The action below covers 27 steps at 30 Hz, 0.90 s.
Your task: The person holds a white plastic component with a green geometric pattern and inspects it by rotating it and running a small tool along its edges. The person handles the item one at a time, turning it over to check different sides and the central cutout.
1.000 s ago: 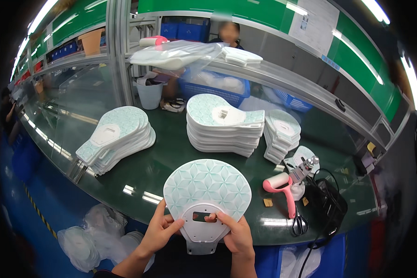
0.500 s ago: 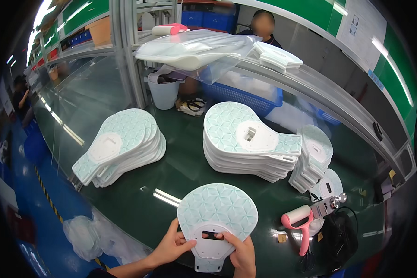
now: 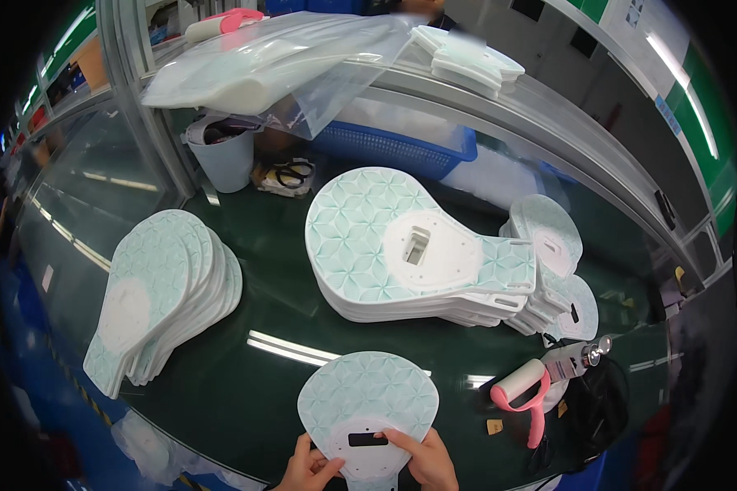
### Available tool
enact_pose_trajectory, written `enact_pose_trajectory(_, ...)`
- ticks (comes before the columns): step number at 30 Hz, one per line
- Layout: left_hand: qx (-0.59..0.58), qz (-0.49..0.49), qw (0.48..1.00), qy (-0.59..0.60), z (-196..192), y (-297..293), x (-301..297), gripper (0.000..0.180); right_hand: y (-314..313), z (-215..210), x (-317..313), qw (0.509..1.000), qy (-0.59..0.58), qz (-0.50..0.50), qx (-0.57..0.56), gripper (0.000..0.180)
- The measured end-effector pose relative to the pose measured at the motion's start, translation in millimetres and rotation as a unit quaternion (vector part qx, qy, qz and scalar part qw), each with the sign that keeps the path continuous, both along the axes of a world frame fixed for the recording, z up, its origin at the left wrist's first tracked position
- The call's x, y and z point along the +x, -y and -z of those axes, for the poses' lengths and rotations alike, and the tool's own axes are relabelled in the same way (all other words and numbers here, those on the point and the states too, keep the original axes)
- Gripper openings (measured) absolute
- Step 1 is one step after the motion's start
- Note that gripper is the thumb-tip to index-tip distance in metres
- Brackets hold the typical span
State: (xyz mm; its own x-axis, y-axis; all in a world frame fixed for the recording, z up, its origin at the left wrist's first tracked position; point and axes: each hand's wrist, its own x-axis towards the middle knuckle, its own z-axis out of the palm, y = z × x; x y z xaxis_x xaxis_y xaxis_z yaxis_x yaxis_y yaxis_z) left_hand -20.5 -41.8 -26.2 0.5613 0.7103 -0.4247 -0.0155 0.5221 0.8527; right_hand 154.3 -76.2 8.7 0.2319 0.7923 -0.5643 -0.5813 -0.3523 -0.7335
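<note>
1. My left hand and right hand pinch the fan-shaped pad by its white neck, at the green table's near edge.
2. It overhangs; a loosened grip could drop it.
3. The lint roller lies just right; the middle pad stack beyond looks liable to slide.

Left hand, right hand, fingers curled, gripping

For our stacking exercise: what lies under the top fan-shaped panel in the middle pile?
Under the top panel lie more like panels, only their edges showing. Their faces and the table beneath are covered.
</note>
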Motion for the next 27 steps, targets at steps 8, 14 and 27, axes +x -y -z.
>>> enact_pose_trajectory(8,0.065,-0.043,0.997,0.014,-1.4,9.0,3.0,0.047,0.1,7.0,-6.8,0.997,-0.051,0.033,0.049,0.031)
enact_pose_trajectory(14,0.111,-0.068,0.991,0.016,3.1,16.9,5.8,0.044,9.2,5.6,-10.3,0.994,-0.061,0.032,0.085,0.032)
enact_pose_trajectory(27,0.149,-0.086,0.985,-0.005,3.0,18.5,16.6,0.036,16.9,1.2,-11.5,0.988,-0.088,0.009,0.123,0.026)
